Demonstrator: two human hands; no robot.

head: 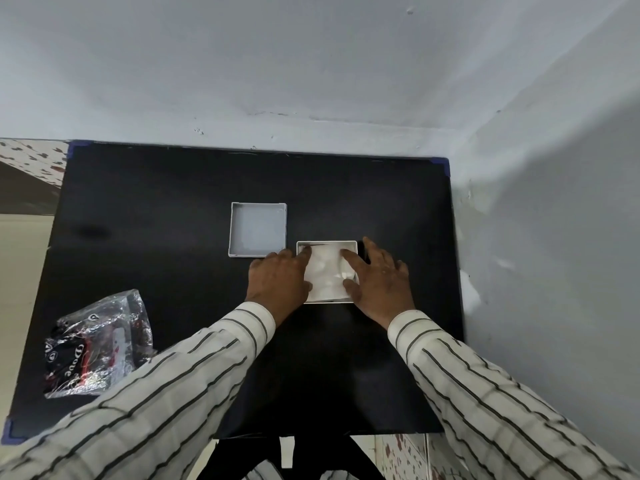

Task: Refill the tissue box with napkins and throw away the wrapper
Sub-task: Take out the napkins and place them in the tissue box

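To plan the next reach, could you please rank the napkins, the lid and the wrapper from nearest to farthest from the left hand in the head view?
From the left hand:
1. Napkins, under its fingers in the tissue box.
2. Lid, just beyond, open side up.
3. Wrapper, far left at the table's near edge.

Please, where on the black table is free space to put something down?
Free: the black table left of the empty white square lid, above the crumpled clear plastic wrapper; also the strip behind the lid, toward the wall. Crowded: around the white box of napkins, where the left hand and right hand press.
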